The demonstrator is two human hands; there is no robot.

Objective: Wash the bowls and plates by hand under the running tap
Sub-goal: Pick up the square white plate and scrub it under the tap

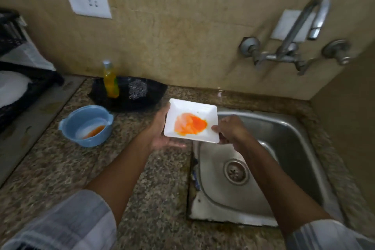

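Observation:
A white square plate (182, 110) smeared with orange sauce is held level above the counter, at the left edge of the steel sink (288, 132). My left hand (162, 134) cups it from underneath on its left side. My right hand (229, 128) pinches its right rim. A blue bowl (70, 124) with orange residue inside sits on the granite counter to the left. The wall tap (304, 24) arches over the sink at the upper right; no water is visible coming from it.
A black tray (154, 91) by the wall holds a yellow soap bottle (110, 81) and a steel scrubber (137, 89). A dark dish rack (14, 91) stands at far left. The sink drain (236, 171) lies below the plate.

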